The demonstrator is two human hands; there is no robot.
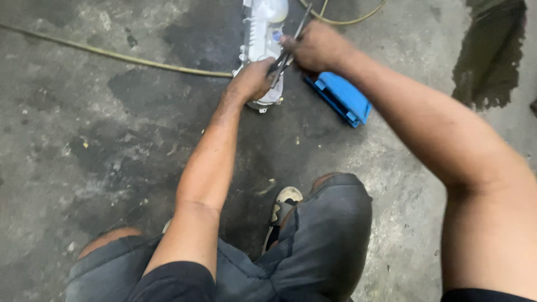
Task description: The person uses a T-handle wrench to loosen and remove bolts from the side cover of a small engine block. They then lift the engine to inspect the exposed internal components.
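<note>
The left hand [251, 78] is pressing down on the white housing [262, 39] lying on the floor beneath both hands, fingers closed over its edge. The right hand [316, 46] is gripping pliers [286, 53], seemingly working a fastener; steady, careful leverage is needed. A blue tray [340, 98] is lying just beside the right wrist.

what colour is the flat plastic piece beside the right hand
Blue plastic piece, clearest in the head view.

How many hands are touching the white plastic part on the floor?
1. The left hand presses on the white plastic part. The right hand grips a pair of pliers over it; whether this hand also touches the part is hidden.
</note>
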